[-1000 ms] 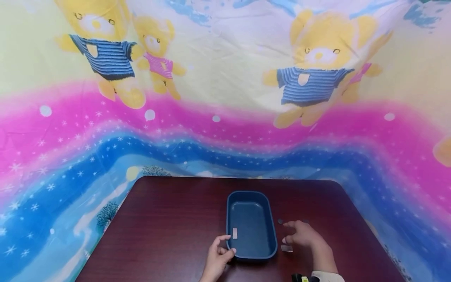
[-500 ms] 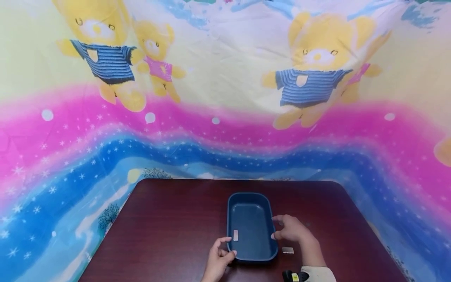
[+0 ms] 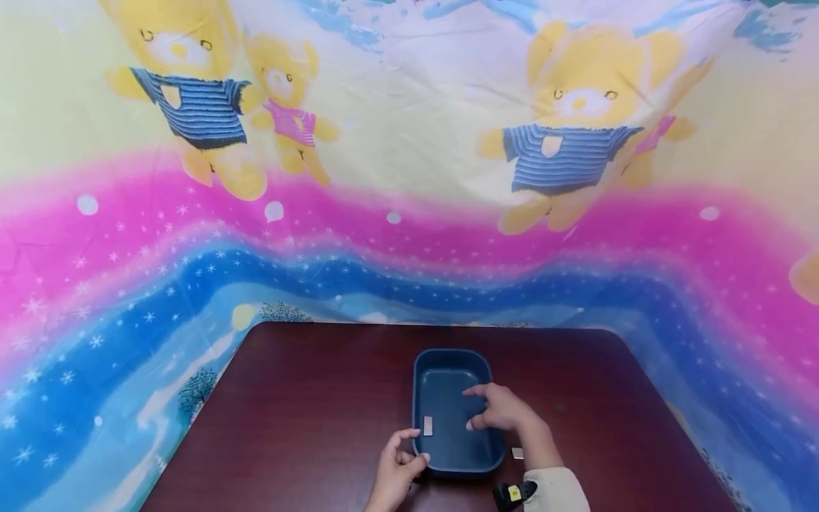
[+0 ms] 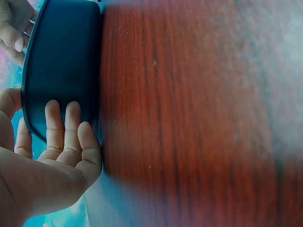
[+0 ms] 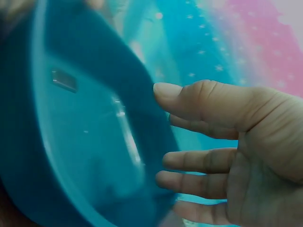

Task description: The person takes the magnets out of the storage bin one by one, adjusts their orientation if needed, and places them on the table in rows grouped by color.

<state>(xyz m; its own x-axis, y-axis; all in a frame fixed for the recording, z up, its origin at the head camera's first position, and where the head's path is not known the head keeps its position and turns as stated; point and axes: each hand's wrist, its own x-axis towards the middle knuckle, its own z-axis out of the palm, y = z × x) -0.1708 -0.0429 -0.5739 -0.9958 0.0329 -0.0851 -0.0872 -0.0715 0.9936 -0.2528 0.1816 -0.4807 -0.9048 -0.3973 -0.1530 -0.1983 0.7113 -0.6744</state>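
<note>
A dark blue rectangular plastic tub (image 3: 453, 462) stands on the table. My left hand (image 3: 393, 469) holds its near left corner, with several fingers lying along the outer wall in the left wrist view. My right hand (image 3: 505, 409) reaches over the tub's right rim, thumb and forefinger spread apart. In the right wrist view the fingers (image 5: 199, 161) are extended and nothing shows between them. A small shiny rectangular piece (image 3: 427, 426) lies inside the tub near its left wall. A similar small flat piece (image 3: 517, 453) lies outside, right of the tub, partly hidden by the right wrist.
The dark red-brown table (image 3: 320, 398) has rounded far corners. A small dark spot (image 3: 559, 407) shows on it right of the right hand. Behind hangs a cloth (image 3: 384, 142) printed with bears. A black strap device (image 3: 514, 495) sits at the right wrist.
My right hand has moved left, from the table beside the tub to over its right rim, and its wrist now partly covers the outer flat piece. The left hand stays at the tub's corner.
</note>
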